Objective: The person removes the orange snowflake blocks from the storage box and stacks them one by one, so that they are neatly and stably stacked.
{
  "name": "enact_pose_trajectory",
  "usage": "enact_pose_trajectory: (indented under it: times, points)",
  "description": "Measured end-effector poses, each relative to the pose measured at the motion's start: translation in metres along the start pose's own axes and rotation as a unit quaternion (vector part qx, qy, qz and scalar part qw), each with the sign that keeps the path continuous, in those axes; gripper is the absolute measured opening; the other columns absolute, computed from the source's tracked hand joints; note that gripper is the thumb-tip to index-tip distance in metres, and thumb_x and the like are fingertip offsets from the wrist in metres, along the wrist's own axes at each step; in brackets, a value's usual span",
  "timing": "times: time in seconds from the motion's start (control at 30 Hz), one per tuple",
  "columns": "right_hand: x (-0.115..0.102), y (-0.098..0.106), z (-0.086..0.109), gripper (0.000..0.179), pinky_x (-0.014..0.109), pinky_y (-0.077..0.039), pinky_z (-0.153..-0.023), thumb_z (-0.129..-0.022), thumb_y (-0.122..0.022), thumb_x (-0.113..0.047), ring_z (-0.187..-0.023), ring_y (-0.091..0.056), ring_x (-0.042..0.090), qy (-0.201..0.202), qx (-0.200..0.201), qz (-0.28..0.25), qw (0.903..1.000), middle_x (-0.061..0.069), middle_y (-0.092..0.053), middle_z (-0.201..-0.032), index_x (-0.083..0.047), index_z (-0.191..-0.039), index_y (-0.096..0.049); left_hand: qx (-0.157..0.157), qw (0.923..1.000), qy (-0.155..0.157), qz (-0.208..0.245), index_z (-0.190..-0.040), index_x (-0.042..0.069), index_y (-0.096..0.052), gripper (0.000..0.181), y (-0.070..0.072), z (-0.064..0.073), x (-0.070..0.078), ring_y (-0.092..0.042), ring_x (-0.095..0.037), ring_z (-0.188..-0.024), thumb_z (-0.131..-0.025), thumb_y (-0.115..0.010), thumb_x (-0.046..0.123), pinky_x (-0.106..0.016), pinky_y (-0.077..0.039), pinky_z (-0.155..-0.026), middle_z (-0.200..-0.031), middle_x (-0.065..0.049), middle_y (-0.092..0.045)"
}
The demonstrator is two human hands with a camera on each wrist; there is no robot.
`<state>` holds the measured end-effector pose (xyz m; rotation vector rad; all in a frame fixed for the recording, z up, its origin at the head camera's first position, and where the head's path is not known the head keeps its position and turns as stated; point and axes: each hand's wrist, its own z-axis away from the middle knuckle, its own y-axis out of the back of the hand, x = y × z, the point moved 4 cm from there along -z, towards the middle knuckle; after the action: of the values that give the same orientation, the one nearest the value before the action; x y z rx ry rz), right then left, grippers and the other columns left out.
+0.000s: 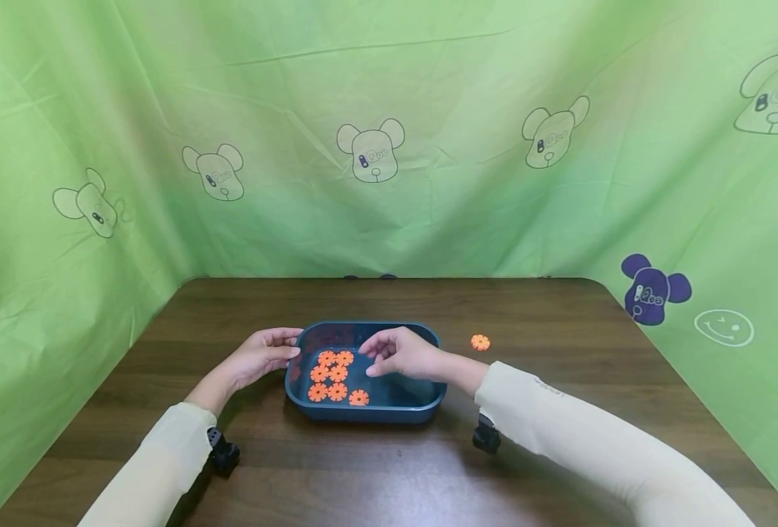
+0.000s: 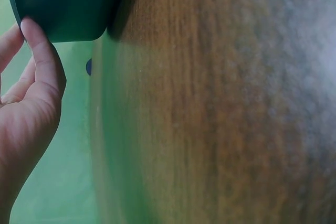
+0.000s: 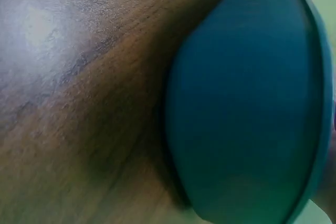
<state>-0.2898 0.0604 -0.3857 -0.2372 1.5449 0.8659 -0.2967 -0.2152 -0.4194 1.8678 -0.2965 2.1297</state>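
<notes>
A dark blue rectangular tub [image 1: 365, 416] with rounded corners stands on the table. Several orange notched plastic discs [image 1: 338, 373], shaped like flowers, lie in rows on the left of its floor. My left hand [image 1: 257, 359] holds the tub by its left end, thumb at the rim; the left wrist view shows that hand [image 2: 39, 87] at the tub's edge [image 2: 68, 9]. Over the tub's middle is my right hand [image 1: 405, 356], thumb and fingers apart, with nothing visible between them. In the right wrist view the tub's outer wall [image 3: 247, 98] hides most of that hand.
One more orange disc [image 1: 480, 342] lies on the brown wooden table [image 1: 336, 476], to the right of the tub and beyond my right forearm. A green cloth [image 1: 375, 234] with printed mouse heads hangs behind the table and at both sides.
</notes>
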Motion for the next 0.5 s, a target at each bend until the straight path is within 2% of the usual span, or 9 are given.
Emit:
enact_pose_trajectory:
  times: [0.27,0.5]
  points:
    - [0.005,-0.015,-0.012,0.032,0.027,-0.051,-0.073,-0.083,-0.075,-0.002,-0.084,-0.057,0.017,-0.019,-0.035,0.023,0.9989,0.014,-0.066,-0.102,0.002,-0.113,-0.066,0.002,1.0000,0.001,-0.001,-0.144,-0.010,-0.036,0.057,0.001,-0.001,-0.001,-0.061,-0.014,-0.096,-0.095,-0.060,0.006,-0.027,-0.052,-0.081,-0.117,-0.011,-0.056]
    - [0.007,-0.025,-0.016,0.030,0.027,-0.052,-0.075,-0.082,-0.074,0.006,-0.084,-0.057,0.017,-0.031,-0.072,0.019,0.9967,0.014,-0.065,-0.103,0.005,-0.111,-0.066,0.000,1.0000,0.003,-0.004,-0.143,-0.010,-0.036,0.056,0.001,-0.002,-0.001,-0.061,-0.016,-0.099,-0.096,-0.060,0.006,-0.027,-0.052,-0.081,-0.115,-0.010,-0.058]
